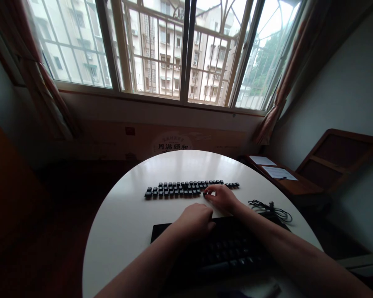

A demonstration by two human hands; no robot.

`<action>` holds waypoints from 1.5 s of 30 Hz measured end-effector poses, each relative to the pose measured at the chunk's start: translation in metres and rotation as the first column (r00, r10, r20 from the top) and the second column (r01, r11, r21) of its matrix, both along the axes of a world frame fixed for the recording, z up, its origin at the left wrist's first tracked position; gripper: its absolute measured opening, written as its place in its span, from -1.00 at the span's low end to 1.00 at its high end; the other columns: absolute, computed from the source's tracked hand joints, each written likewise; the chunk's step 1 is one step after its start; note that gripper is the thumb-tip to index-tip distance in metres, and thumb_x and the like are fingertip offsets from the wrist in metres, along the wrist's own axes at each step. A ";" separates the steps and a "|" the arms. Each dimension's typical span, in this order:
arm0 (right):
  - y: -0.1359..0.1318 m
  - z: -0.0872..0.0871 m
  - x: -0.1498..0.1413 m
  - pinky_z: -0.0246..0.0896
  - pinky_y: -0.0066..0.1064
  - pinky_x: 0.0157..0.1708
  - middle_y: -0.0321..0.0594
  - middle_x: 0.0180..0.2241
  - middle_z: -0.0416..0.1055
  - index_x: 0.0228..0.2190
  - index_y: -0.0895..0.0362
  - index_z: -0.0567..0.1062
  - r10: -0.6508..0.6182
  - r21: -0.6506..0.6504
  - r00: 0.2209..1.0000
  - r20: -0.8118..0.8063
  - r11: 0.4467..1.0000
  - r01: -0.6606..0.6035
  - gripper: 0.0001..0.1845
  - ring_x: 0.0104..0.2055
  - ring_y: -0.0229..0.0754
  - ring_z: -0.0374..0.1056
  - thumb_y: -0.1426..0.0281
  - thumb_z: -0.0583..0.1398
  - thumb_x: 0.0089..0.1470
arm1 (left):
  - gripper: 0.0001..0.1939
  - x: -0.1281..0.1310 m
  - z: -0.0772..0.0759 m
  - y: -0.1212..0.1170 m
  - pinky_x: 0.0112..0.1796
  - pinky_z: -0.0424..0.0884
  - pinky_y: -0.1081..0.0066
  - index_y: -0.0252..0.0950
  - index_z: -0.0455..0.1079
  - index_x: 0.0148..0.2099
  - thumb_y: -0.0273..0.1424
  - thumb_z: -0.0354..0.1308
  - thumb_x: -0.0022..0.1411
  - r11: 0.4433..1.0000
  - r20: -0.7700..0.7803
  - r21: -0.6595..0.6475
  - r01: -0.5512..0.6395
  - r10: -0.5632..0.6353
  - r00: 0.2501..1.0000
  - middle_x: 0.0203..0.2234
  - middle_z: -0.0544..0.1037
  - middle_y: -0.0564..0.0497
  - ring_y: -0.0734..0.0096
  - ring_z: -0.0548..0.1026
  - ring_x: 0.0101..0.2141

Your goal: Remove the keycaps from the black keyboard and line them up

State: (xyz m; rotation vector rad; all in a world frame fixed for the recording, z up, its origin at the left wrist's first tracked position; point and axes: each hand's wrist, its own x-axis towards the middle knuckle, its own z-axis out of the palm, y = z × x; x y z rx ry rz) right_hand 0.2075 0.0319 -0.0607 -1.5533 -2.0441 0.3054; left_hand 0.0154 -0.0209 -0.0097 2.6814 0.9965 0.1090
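Note:
A black keyboard (233, 248) lies on the round white table (127, 219) close to me. Beyond it, several loose black keycaps (177, 188) are laid out in neat rows. My right hand (221, 196) reaches to the right end of those rows, its fingertips pinched on one keycap there. My left hand (195, 222) rests curled at the keyboard's far edge, fingers closed; whether it holds anything is hidden.
A coiled black cable (270, 208) lies on the table to the right. A low wooden side table with papers (278, 172) and a wooden chair (335, 159) stand at right. A barred window (174, 49) fills the far wall.

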 end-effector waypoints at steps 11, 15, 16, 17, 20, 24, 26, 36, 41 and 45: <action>0.006 -0.008 -0.003 0.34 -0.29 -0.04 -0.28 -0.16 0.62 -0.19 -0.04 0.66 -0.034 0.115 0.997 0.064 0.993 0.027 -0.76 -0.08 -0.05 0.52 0.37 0.22 0.12 | -0.82 -0.001 0.004 -0.003 -0.29 0.40 0.30 -0.28 0.45 -0.28 -0.28 0.13 0.20 0.999 -0.016 0.020 -0.035 0.035 0.999 -0.31 0.58 -0.09 0.14 0.53 -0.29; 0.006 -0.010 -0.003 0.36 -0.30 -0.06 -0.29 -0.16 0.62 -0.18 -0.06 0.65 -0.016 0.146 0.996 0.085 0.989 0.003 -0.74 -0.10 -0.06 0.52 0.40 0.23 0.12 | -0.83 -0.001 0.003 -0.002 -0.29 0.40 0.31 -0.28 0.44 -0.28 -0.28 0.13 0.20 0.999 0.000 0.002 -0.032 0.032 0.999 -0.31 0.57 -0.08 0.16 0.52 -0.30; 0.006 -0.010 -0.003 0.37 -0.31 -0.07 -0.29 -0.17 0.62 -0.18 -0.06 0.65 -0.013 0.155 0.996 0.088 0.988 -0.001 -0.75 -0.11 -0.08 0.52 0.41 0.23 0.12 | -0.83 -0.001 0.002 -0.002 -0.29 0.40 0.31 -0.27 0.43 -0.28 -0.28 0.13 0.20 1.000 0.004 0.002 -0.029 0.029 1.000 -0.31 0.57 -0.08 0.16 0.52 -0.30; 0.005 -0.010 -0.003 0.37 -0.32 -0.09 -0.28 -0.17 0.61 -0.18 -0.06 0.65 -0.012 0.165 0.996 0.089 0.986 -0.003 -0.74 -0.12 -0.09 0.53 0.41 0.23 0.12 | -0.83 -0.002 0.002 -0.001 -0.29 0.40 0.31 -0.27 0.43 -0.28 -0.28 0.13 0.21 1.000 0.010 0.004 -0.027 0.027 1.000 -0.30 0.57 -0.08 0.16 0.52 -0.29; 0.002 -0.004 -0.003 0.37 -0.36 -0.14 -0.23 -0.17 0.60 -0.14 -0.02 0.63 -0.023 0.216 0.996 0.082 0.976 0.005 -0.73 -0.17 -0.12 0.52 0.42 0.20 0.16 | -0.83 -0.003 0.001 0.000 -0.31 0.38 0.31 -0.27 0.40 -0.25 -0.28 0.14 0.21 0.999 0.028 0.020 -0.039 0.038 0.999 -0.29 0.57 -0.08 0.15 0.51 -0.29; -0.011 0.027 -0.004 0.36 -0.35 -0.22 -0.14 -0.17 0.56 -0.07 0.07 0.59 -0.024 0.382 1.000 0.003 0.924 0.021 -0.69 -0.24 -0.12 0.49 0.38 0.11 0.25 | -0.84 -0.004 0.005 0.000 -0.36 0.35 0.36 -0.27 0.37 -0.23 -0.29 0.17 0.20 0.998 0.027 -0.003 -0.060 0.060 0.998 -0.28 0.56 -0.06 0.19 0.50 -0.30; -0.025 0.050 -0.002 0.36 -0.33 -0.21 -0.09 -0.15 0.54 -0.05 0.11 0.57 0.024 0.445 0.996 -0.083 0.896 0.015 -0.64 -0.23 -0.11 0.48 0.29 0.04 0.32 | -0.84 -0.005 0.008 -0.001 -0.39 0.34 0.38 -0.26 0.36 -0.25 -0.28 0.18 0.21 0.997 0.020 -0.032 -0.065 0.065 0.998 -0.28 0.56 -0.06 0.22 0.50 -0.32; -0.127 0.063 0.054 0.16 -0.50 -0.69 -0.37 -0.67 0.27 -0.26 0.13 0.51 -0.075 -0.163 0.686 -0.724 0.984 -0.065 -0.42 -0.70 -0.32 0.21 -0.08 -0.01 0.25 | -0.72 0.002 0.002 0.007 -0.41 0.26 0.37 -0.26 0.36 -0.31 -0.19 0.02 0.33 0.996 0.045 0.028 -0.089 0.088 0.995 -0.32 0.55 -0.08 0.23 0.48 -0.35; -0.141 0.033 0.053 0.31 -0.48 -0.60 -0.34 -0.46 0.37 -0.13 0.09 0.42 -0.142 -0.259 0.545 -0.827 0.955 -0.143 -0.62 -0.54 -0.29 0.33 0.16 0.29 0.09 | -0.64 0.003 0.002 0.011 -0.43 0.18 0.40 -0.27 0.29 -0.50 -0.23 0.00 0.33 0.988 0.091 0.087 -0.125 0.117 0.989 -0.43 0.51 -0.05 0.32 0.43 -0.42; -0.138 0.018 0.040 0.19 -0.54 -0.67 -0.41 -0.59 0.29 -0.27 0.12 0.39 -0.149 -0.247 0.503 -0.851 0.960 -0.134 -0.75 -0.63 -0.33 0.26 0.21 0.22 0.10 | -0.64 0.004 0.001 0.013 -0.45 0.13 0.41 -0.27 0.19 -0.56 -0.30 0.02 0.28 0.982 0.138 0.107 -0.155 0.139 0.981 -0.50 0.47 -0.01 0.38 0.37 -0.47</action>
